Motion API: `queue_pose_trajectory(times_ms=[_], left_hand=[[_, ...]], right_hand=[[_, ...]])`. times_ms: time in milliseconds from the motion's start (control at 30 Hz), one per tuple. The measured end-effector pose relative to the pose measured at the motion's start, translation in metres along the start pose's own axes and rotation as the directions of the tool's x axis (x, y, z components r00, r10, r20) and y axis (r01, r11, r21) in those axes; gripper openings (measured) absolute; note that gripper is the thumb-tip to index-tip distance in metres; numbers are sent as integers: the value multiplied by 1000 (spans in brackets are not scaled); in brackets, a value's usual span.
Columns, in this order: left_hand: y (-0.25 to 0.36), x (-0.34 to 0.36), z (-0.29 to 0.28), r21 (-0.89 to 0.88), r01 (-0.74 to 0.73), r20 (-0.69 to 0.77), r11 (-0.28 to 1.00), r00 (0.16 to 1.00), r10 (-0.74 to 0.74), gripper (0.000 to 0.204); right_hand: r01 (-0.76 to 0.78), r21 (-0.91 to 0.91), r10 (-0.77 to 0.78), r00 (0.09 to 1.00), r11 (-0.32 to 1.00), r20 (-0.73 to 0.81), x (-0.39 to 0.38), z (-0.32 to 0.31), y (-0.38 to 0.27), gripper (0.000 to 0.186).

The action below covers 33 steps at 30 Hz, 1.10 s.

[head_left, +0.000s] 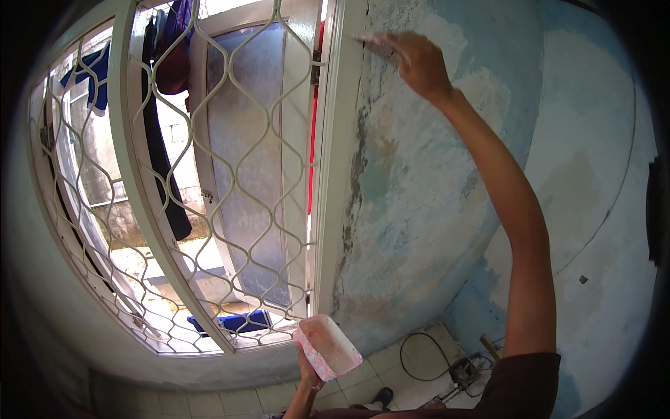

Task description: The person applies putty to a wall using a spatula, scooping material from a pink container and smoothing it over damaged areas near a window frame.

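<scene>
My right hand (pixel 422 70) is raised high against the wall, closed around a thin flat tool that looks like a putty knife (pixel 377 45). Motion blurs this tool, and its tip is at the edge of the cream window frame (pixel 340 105). Low in front of me, my left hand (pixel 307 370) grips a pink and white rectangular tub (pixel 317 357) from its left side and underneath. Inside the tub lies a pale, wet-looking paste. Cracks and patchy blue and white paint mark the wall (pixel 419 160) beside the frame.
A curved-bar metal grille (pixel 234 150) covers the window on the left, with a frosted shutter (pixel 244 140) and hanging clothes (pixel 174 63) beyond it. On the tiled floor, a device with a black cable (pixel 462 373) lies at lower right, near a dark shoe (pixel 383 397).
</scene>
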<state>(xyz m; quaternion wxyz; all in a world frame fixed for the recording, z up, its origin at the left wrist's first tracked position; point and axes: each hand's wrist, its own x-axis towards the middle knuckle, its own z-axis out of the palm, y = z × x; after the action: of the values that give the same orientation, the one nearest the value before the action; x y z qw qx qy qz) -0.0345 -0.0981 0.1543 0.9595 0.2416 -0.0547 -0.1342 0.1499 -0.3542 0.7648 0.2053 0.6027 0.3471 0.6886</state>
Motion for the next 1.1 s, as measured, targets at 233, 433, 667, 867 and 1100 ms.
queue_pose_trajectory(times_ms=[233,433,667,867,1100], left_hand=[[-5,3,-15,-41,33,1,999,999,-33,79],[-8,6,1,12,47,27,999,999,-47,81],[-6,-1,17,-3,53,35,999,998,-52,78],[-12,-3,9,-18,34,32,999,999,-34,79],[-3,-3,4,-17,7,31,1000,1000,-7,81]], right_hand=[[-290,241,222,936,926,272,-85,-31,-66,31],[-682,713,812,505,166,294,-36,-7,-1,34],[-907,404,918,257,121,302,-28,45,-23,44],[-952,156,953,281,263,113,-65,34,8,39],[-656,-2,644,741,754,-188,-5,-15,7,32]])
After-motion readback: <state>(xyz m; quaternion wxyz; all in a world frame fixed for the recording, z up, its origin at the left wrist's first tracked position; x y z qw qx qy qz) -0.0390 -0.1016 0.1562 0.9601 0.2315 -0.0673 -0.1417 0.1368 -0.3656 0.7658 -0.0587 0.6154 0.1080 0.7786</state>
